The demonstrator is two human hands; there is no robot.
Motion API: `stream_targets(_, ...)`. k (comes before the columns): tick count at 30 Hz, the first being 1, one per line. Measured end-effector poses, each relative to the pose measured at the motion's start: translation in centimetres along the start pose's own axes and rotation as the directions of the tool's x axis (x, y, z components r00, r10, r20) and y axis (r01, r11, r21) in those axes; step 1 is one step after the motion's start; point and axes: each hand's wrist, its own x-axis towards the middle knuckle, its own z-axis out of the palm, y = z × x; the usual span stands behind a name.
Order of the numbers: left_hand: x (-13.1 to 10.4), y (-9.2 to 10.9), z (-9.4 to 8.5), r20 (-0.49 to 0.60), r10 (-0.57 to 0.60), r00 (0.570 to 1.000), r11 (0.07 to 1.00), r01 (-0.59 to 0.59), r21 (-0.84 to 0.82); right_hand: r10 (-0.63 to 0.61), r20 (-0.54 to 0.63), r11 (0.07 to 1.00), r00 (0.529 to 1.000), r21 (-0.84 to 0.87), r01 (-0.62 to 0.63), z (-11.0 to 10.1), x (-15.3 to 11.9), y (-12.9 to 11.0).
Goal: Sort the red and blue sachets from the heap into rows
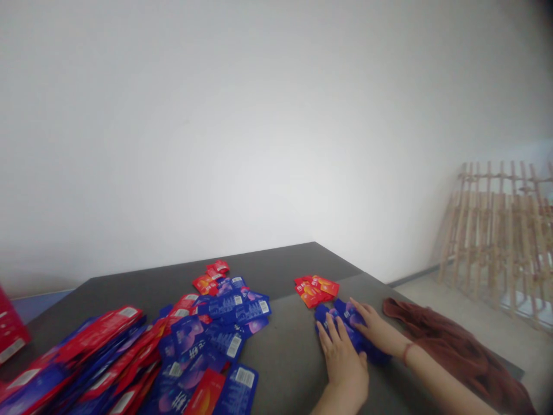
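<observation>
Head view: both of your hands are over the dark table (283,372), to the right of the larger spread of packets.

Hand state: your left hand (344,366) is palm down, fingers extended and slightly apart, resting on a group of blue packets (355,339). Your right hand (378,331), with a reddish band (406,353) at the wrist, lies over the same group from its right side, fingers reaching forward. Neither hand is closed around a packet; the number underneath cannot be told.

Position of packets: just beyond your hands, orange-red packets (317,290) overlap in a loose fan. Left of centre sits a mixed heap (194,346), mostly blue with some red, barcodes showing on several. Further left, long rows of red and blue packets (99,357) lean over one another. A red item (11,328) is cut off at the left edge. A brown cloth (453,346) is bunched beside your right forearm.

Progress, judged: two small groups, one orange-red and one blue, lie apart from the heap. The blue group is under your hands, its edges uneven. Most visible packets lie outside these two groups, colours mixed and loosely overlapped. Total count: cannot be read.
</observation>
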Motion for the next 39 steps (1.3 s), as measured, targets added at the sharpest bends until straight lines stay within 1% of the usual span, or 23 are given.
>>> stream_targets(3, 0.1, 0.6, -0.6, 0.056, -0.005, 0.998, 0.999, 0.008, -0.048, -0.106, 0.004, 0.994, 0.994, -0.03, 0.106, -0.1, 0.0, 0.4)
stream_targets(5, 0.1, 0.9, -1.0, 0.093, 0.005, 0.996, 0.998, 0.001, -0.066, -0.128, 0.013, 0.991, 0.992, -0.037, 0.129, -0.1, 0.2, 0.5)
stream_targets(7, 0.0, 1.0, -1.4, 0.101, 0.006, 0.995, 0.998, 0.0, -0.06, -0.121, -0.003, 0.992, 0.993, -0.037, 0.12, -0.1, 0.3, 0.5)
stream_targets(9, -0.1, 1.1, -1.7, 0.084, -0.008, 0.996, 0.999, 0.011, -0.035, -0.094, -0.057, 0.993, 0.994, -0.083, 0.089, 0.0, 0.2, 0.3)
stream_targets(11, -0.2, 1.3, -2.0, 0.068, -0.024, 0.997, 1.0, 0.025, -0.013, -0.095, -0.121, 0.981, 0.988, -0.178, 0.073, 0.1, 0.0, 0.0)
stream_targets(13, -0.2, 1.5, -2.4, 0.065, -0.046, 0.997, 0.999, 0.046, -0.008, -0.144, -0.184, 0.956, 0.972, -0.278, 0.089, 0.0, -0.3, -0.4)
stream_targets(15, -0.3, 1.6, -2.9, 0.061, -0.061, 0.996, 0.998, 0.061, -0.007, -0.216, -0.207, 0.938, 0.954, -0.317, 0.144, -0.6, -0.6, -1.0)
stream_targets(16, -0.3, 1.6, -3.2, 0.054, -0.068, 0.996, 0.998, 0.068, -0.002, -0.242, -0.201, 0.934, 0.949, -0.313, 0.172, -1.0, -0.8, -1.4)
stream_targets(18, -0.4, 1.5, -3.8, 0.039, -0.076, 0.996, 0.997, 0.075, 0.014, -0.259, -0.152, 0.937, 0.954, -0.28, 0.209, -1.8, -1.0, -2.4)
stream_targets(21, -0.4, 1.0, -4.5, 0.035, -0.072, 0.997, 0.997, 0.071, 0.024, -0.191, -0.04, 0.95, 0.981, -0.259, 0.174, -2.8, -0.9, -4.2)
stream_targets(24, -0.5, 0.5, -4.6, 0.059, -0.036, 0.998, 0.998, 0.033, 0.046, -0.111, 0.074, 0.95, 0.991, -0.284, 0.128, -3.0, -0.5, -5.8)
stream_targets(27, -0.5, 0.4, -4.4, 0.072, -0.025, 0.997, 0.996, 0.019, 0.087, -0.103, 0.125, 0.946, 0.987, -0.295, 0.136, -2.7, -0.1, -6.9)
stream_targets(31, -0.8, 0.7, -4.1, 0.061, -0.017, 0.998, 0.995, 0.011, 0.095, -0.139, 0.145, 0.937, 0.98, -0.3, 0.178, -2.5, -0.6, -7.0)
stream_targets(35, -0.9, 1.0, -4.0, 0.054, -0.008, 0.999, 0.999, 0.006, 0.036, -0.181, 0.151, 0.928, 0.972, -0.302, 0.22, -2.8, -1.5, -6.2)
stream_targets(39, -0.6, 0.9, -4.3, 0.103, 0.028, 0.994, 0.999, -0.025, -0.034, -0.217, 0.151, 0.922, 0.964, -0.294, 0.253, -3.1, -1.6, -5.7)
